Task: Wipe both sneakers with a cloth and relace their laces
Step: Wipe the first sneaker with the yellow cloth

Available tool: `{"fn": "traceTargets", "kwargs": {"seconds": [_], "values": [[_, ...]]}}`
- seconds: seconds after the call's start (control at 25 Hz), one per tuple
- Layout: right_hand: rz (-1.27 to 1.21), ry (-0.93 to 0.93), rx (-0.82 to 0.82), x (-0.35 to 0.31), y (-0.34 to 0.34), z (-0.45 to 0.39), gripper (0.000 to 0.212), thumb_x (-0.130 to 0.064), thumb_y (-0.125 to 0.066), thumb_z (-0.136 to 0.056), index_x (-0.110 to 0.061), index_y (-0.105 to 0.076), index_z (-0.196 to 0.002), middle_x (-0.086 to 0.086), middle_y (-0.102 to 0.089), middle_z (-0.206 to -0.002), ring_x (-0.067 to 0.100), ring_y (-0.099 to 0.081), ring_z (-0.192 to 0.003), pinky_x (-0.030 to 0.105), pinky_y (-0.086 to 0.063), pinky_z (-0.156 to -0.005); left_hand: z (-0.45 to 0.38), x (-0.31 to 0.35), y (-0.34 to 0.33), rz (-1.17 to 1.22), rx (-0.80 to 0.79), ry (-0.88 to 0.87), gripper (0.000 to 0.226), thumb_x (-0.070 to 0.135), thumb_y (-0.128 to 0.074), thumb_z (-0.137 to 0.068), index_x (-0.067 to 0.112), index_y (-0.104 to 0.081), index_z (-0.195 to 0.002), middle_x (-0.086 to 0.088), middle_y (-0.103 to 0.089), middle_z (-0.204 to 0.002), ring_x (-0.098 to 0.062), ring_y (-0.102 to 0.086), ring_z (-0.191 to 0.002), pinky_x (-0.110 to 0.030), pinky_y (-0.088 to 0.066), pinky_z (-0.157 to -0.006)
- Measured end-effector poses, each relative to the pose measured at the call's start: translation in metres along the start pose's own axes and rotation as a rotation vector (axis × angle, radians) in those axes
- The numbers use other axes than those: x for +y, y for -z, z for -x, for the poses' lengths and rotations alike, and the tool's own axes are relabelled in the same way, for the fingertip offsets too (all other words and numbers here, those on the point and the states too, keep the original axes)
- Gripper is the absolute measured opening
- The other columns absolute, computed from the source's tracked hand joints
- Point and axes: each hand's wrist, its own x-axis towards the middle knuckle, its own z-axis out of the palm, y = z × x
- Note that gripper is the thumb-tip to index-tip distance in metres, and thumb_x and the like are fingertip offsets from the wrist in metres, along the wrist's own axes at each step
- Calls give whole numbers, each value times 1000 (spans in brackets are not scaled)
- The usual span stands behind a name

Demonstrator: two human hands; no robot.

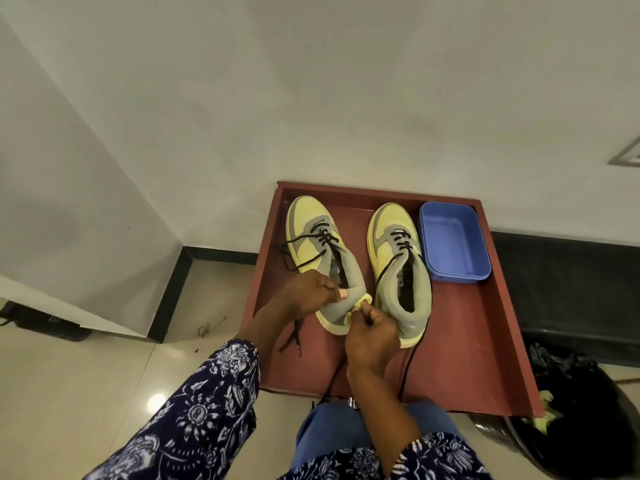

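Two yellow and grey sneakers stand side by side on a dark red tray (485, 323), toes pointing away from me. My left hand (308, 294) grips the left sneaker (311, 233) at its grey collar, thumb on the heel side. My right hand (372, 336) pinches a small yellow cloth (363, 301) against that sneaker's heel. The right sneaker (398, 258) stands free beside it. Black laces (294, 336) hang loose from both shoes and trail over the tray toward me.
A blue plastic tub (453, 242) sits on the tray at the right of the right sneaker. A black bin bag (581, 410) with yellow scraps stands at the lower right. White walls close the far side and the left.
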Motion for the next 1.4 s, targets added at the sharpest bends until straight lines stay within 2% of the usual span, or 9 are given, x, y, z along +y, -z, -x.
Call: {"fn": "traceTargets", "kwargs": {"seconds": [0.28, 0.48, 0.56, 0.68, 0.8, 0.92, 1.08, 1.24, 1.4], "values": [[64, 88, 5, 2, -7, 6, 23, -6, -62, -85, 3, -67, -106, 19, -66, -105, 26, -63, -97, 18, -40, -81, 1, -1, 0, 45, -2, 0, 36, 35, -65, -81, 3, -73, -95, -22, -69, -100, -30, -62, -98, -43, -47, -92], [130, 277, -55, 5, -6, 17, 17, -3, -59, -87, 7, -69, -96, 15, -57, -86, 14, -53, -73, 7, -34, -65, 2, -2, 0, 37, 9, 0, 42, 43, -63, -73, 6, -74, -90, -21, -70, -94, -36, -61, -99, -48, -46, -92], [11, 276, -112, 9, -4, 17, 15, 0, -55, -89, 10, -66, -87, 4, -47, -75, -1, -45, -60, 3, -36, -58, 2, -2, -1, 27, 13, 2, 35, 37, -64, -79, 6, -74, -91, -21, -70, -95, -36, -61, -100, -49, -46, -92], [-215, 161, -284, 8, 4, 17, 26, -4, -48, -92, -16, -47, -69, -16, -39, -65, -6, -37, -49, 13, -37, -54, 1, -3, -1, 13, 30, 8, 25, 27, -64, -84, 5, -74, -92, -19, -70, -94, -33, -63, -95, -47, -47, -90], [-262, 151, -315, 12, 6, 13, 23, 9, -49, -89, -4, -42, -71, -5, -36, -58, -3, -34, -45, 14, -34, -48, 2, -2, -2, -8, 35, -5, 27, 30, -64, -84, 6, -74, -90, -21, -70, -91, -34, -63, -89, -46, -49, -85], [-66, 316, -329, 24, 11, 8, 11, 5, -52, -89, 7, -50, -78, -1, -38, -67, -3, -39, -55, 9, -36, -53, 2, -2, -1, -2, 25, -7, 30, 34, -64, -83, 6, -74, -89, -21, -70, -91, -34, -64, -90, -47, -49, -86], [311, 514, -446, 40, 19, 1, 16, -4, -51, -87, -5, -64, -97, 7, -52, -92, 12, -41, -81, 13, -35, -72, 1, 4, -1, -44, 18, -1, 30, 29, -62, -86, 1, -73, -89, -18, -68, -82, -19, -56, -73, -36, -45, -75], [186, 394, -506, 20, 24, -5, 29, -13, -51, -94, -29, -45, -70, -6, -44, -72, 3, -42, -66, 18, -37, -65, 2, 6, -2, -85, 34, 4, 33, 31, -62, -86, -1, -72, -87, -14, -64, -72, -14, -50, -64, -28, -39, -67], [412, 448, -626, 27, 28, -11, 10, -22, -47, -95, -21, -56, -92, 7, -53, -89, 14, -51, -80, 22, -41, -71, 1, 7, -2, -108, 44, -9, 33, 29, -61, -87, -3, -71, -83, -4, -53, -59, -12, -44, -58, -25, -35, -62]]}}
